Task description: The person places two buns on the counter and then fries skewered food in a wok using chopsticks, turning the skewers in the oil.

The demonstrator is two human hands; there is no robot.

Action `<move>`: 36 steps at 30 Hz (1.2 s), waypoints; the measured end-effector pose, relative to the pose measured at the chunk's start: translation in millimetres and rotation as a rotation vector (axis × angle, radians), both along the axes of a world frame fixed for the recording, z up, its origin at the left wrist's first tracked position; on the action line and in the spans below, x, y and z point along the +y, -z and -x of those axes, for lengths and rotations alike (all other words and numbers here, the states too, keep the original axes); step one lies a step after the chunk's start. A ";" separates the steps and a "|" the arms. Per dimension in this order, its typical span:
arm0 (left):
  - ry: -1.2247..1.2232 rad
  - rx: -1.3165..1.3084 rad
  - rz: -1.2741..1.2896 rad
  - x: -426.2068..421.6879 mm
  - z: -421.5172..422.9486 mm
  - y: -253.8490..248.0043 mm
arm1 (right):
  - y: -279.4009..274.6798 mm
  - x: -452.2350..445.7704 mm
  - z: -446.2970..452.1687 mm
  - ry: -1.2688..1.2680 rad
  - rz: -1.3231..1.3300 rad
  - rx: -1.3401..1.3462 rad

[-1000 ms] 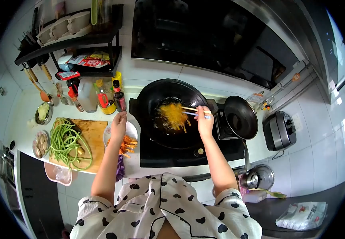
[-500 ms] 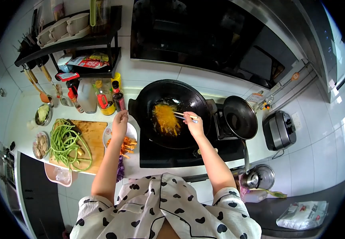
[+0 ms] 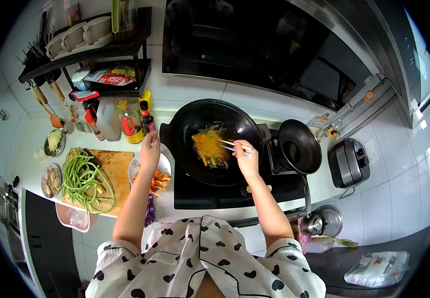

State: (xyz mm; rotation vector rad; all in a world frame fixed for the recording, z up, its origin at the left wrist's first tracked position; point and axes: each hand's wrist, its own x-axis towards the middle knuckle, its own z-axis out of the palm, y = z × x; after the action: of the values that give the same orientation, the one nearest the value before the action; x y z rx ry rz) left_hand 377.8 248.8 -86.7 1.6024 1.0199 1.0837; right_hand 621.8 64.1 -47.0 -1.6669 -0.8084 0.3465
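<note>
My right hand (image 3: 248, 164) is closed round a pair of chopsticks (image 3: 227, 145), their tips in the orange-yellow food strips (image 3: 209, 147) inside the black wok (image 3: 185, 111). Bubbling oil surrounds the strips, and part of the food looks blurred. Just left of the wok's side handle, my left hand (image 3: 150, 149) hovers with fingers curled together; whether it holds anything is hidden. Below that hand, a white bowl (image 3: 165, 163) contains orange coated strips (image 3: 159, 181), some reaching past its rim.
Long green beans (image 3: 83, 174) lie on a wooden cutting board (image 3: 121, 164) at left. Sauce bottles (image 3: 147, 119) stand behind the bowl. A black frying pan (image 3: 299, 146) rests right of the wok, its handle toward the counter front. A dark appliance (image 3: 348, 163) stands farther right.
My right hand has shifted slightly right and down with the chopsticks, and the strips in the wok have been stirred. My left hand has risen slightly.
</note>
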 end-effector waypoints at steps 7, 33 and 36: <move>-0.047 0.050 -0.095 4.9 -7.2 -0.3 | 21.5 0.4 -14.1 -0.022 0.079 -0.129; -0.048 0.084 -0.099 1.9 -4.2 8.9 | 14.2 2.8 -31.5 0.182 0.005 0.129; -0.042 0.075 -0.101 2.9 -5.2 11.9 | 8.5 0.2 -26.4 0.210 -0.034 0.058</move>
State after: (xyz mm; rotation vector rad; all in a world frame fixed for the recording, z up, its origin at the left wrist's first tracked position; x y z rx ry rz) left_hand 383.0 251.7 -98.6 1.7205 1.0671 1.1260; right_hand 648.2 64.3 -55.5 -1.6847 -0.5871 0.2321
